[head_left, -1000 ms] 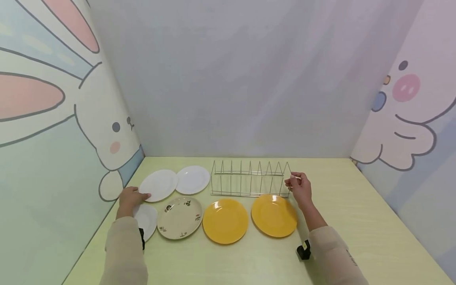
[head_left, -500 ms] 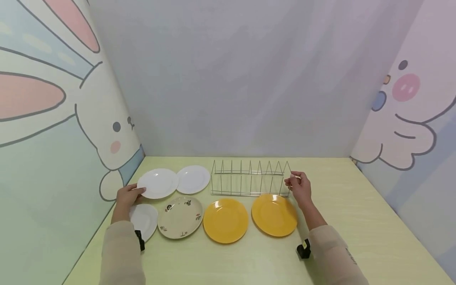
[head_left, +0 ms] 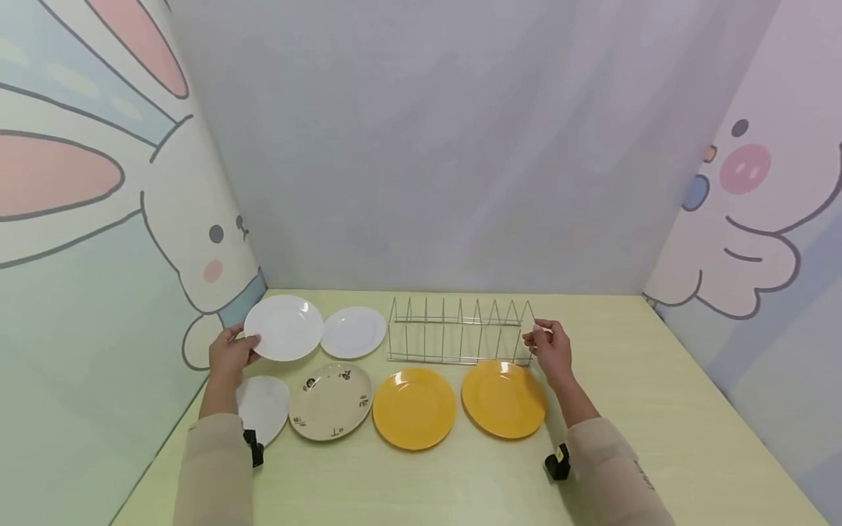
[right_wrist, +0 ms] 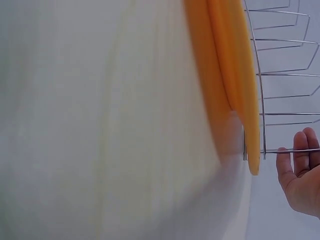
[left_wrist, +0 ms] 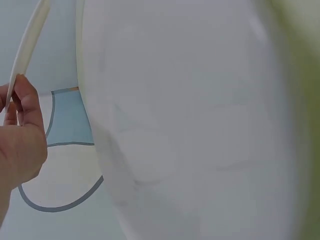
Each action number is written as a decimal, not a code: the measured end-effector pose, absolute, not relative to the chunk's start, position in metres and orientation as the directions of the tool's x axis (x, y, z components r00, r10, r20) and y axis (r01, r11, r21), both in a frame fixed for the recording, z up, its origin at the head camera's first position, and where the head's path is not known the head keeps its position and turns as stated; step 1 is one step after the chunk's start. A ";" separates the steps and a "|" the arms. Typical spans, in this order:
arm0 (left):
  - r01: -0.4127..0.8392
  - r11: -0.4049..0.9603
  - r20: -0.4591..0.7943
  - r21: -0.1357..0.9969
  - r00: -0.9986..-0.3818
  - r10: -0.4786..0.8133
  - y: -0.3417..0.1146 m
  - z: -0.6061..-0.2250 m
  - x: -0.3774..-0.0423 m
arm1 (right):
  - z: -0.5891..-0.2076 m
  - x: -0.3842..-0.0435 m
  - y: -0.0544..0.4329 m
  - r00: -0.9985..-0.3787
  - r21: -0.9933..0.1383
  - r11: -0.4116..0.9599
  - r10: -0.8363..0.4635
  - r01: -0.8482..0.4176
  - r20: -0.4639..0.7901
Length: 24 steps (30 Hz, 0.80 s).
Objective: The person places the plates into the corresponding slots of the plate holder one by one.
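Note:
My left hand (head_left: pixel 229 356) pinches the left rim of a white plate (head_left: pixel 284 329), thumb on top. In the left wrist view this plate (left_wrist: pixel 31 40) appears edge-on, tilted up between thumb and fingers. Below that hand lies another white plate (head_left: pixel 264 410), partly covered by the wrist camera; a third white plate (head_left: pixel 354 332) is just right of the held one. At the wire dish rack (head_left: pixel 462 320), my right hand (head_left: pixel 551 353) holds the right end. The right wrist view shows its thumb and fingers (right_wrist: pixel 298 150) about the end wire.
A cream plate with small printed motifs (head_left: pixel 332 402) and two yellow plates, one in the middle (head_left: pixel 414 408) and one at right (head_left: pixel 503 399), lie in a row before the rack. A grey backdrop (head_left: pixel 447 146) rises behind the table (head_left: pixel 421 489); cartoon-printed walls flank it.
My left hand has lifted the white plate off the table, raising it and drawing it slightly left. The right hand stays at the rack's end.

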<state>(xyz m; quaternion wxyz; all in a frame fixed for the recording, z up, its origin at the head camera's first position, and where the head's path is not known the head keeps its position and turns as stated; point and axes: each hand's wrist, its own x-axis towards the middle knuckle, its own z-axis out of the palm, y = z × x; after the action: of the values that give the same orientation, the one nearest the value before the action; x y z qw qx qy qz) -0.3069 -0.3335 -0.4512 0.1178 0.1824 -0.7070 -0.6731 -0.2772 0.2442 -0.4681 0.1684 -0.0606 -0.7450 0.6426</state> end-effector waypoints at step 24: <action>0.032 -0.199 -0.085 0.979 -0.829 -0.553 -0.293 -0.423 -0.280 | -0.469 -0.279 0.246 -0.927 -0.966 0.202 0.305 -0.158 0.216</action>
<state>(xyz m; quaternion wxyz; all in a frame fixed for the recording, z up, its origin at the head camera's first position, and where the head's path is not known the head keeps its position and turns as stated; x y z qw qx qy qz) -0.2804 -0.2928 -0.4229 0.1969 0.2166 -0.6015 -0.7433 -0.2788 0.2459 -0.4692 0.1841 -0.0488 -0.7531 0.6297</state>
